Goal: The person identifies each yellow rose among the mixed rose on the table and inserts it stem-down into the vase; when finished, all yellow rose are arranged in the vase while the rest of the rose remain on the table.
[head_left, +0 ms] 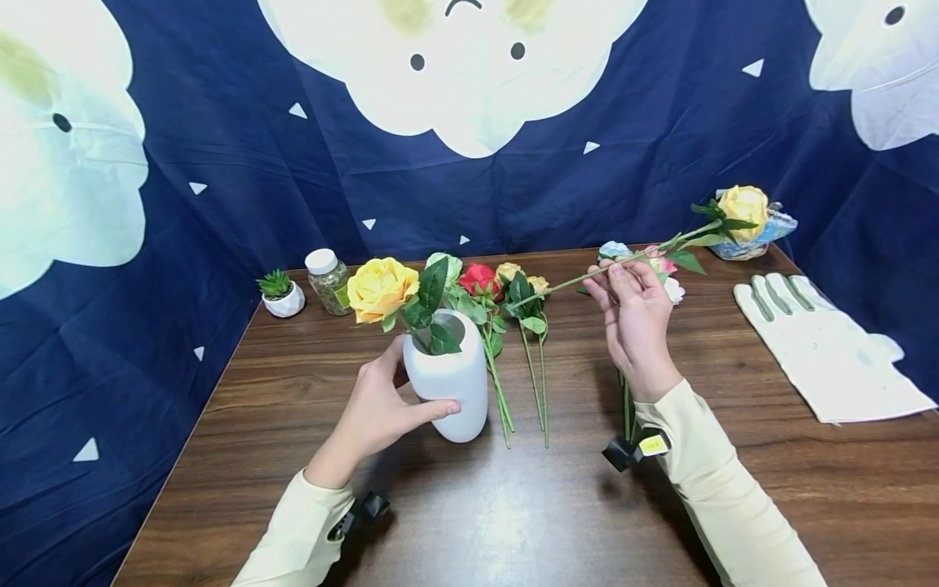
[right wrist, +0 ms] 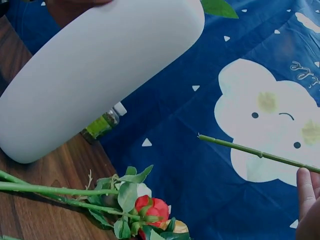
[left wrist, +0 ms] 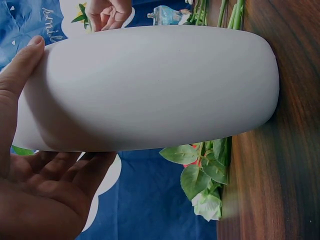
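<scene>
A white vase (head_left: 449,391) stands on the wooden table, and my left hand (head_left: 389,408) grips it round its left side, thumb across the front. From its mouth rises a yellow rose (head_left: 383,290) with dark leaves, leaning left. My right hand (head_left: 637,318) pinches the green stem of a second, paler yellow rose (head_left: 744,214), raised above the table. Its bloom points to the upper right and the bare stem end points left toward the vase. In the right wrist view the cut stem end (right wrist: 201,136) shows apart from the vase (right wrist: 105,70).
Behind the vase lie a red rose (head_left: 480,280) and several other flowers, stems toward me. A succulent pot (head_left: 284,300) and a white-lidded jar (head_left: 329,282) stand back left. A white glove (head_left: 836,359) lies at right, and more flowers (head_left: 671,290) lie behind my right hand.
</scene>
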Demonstrator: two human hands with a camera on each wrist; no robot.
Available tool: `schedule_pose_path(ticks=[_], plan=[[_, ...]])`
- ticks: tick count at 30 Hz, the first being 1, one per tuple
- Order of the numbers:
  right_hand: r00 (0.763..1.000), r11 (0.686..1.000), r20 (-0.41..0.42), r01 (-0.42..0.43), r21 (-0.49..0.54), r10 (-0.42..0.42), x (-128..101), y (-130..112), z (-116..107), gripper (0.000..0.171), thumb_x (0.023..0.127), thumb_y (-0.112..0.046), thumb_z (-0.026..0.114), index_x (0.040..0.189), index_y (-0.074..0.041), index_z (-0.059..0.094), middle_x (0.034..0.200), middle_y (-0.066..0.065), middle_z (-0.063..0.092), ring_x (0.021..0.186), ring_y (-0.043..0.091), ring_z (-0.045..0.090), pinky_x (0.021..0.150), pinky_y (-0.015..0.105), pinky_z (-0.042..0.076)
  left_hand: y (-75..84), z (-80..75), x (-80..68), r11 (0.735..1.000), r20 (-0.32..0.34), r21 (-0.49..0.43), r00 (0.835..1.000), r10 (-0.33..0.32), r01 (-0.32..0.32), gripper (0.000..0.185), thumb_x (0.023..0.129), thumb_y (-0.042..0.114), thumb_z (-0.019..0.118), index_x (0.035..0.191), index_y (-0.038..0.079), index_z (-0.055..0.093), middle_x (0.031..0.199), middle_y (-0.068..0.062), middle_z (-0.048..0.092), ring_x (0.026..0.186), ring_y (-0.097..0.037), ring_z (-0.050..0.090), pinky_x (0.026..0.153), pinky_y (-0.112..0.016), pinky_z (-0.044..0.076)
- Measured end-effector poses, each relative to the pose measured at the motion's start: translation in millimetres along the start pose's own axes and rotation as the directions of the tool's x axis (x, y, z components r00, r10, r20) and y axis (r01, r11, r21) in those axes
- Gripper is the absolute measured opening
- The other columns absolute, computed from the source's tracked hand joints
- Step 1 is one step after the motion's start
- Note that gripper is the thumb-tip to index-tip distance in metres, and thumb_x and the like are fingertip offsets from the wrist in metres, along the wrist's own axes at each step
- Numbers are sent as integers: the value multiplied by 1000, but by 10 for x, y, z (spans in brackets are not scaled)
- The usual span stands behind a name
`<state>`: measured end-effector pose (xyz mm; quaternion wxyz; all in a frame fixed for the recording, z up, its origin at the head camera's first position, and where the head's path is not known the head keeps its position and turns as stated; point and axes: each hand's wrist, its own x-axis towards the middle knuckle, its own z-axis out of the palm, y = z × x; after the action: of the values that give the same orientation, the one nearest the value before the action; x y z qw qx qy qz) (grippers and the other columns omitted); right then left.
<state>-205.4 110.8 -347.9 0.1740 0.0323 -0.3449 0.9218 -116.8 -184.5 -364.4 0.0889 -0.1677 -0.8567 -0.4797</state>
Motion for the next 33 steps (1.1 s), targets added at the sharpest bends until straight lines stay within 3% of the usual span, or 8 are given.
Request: schedule_pose_path(ticks=[13,33], plan=[[999,998,44,-10,62,7,-112,-101,134,17,103,11,49,93,0,57,88,13,73,79,22,74,75,29,64,13,-5,1,1000,-2,1,1000,-6,6,73,71,15,97,131,1,58,120,-12,71,110,-25,70,96,-49,58],[989,990,147,-10,141,-11,-280,-198,250,12,102,10,53,95,5,63,90,15,73,81,22,74,77,30,64,10,-4,3,1000,1,-2,1000,-14,14,73,71,15,96,132,2,57,121,-12,71,110,-24,70,96,-48,58]])
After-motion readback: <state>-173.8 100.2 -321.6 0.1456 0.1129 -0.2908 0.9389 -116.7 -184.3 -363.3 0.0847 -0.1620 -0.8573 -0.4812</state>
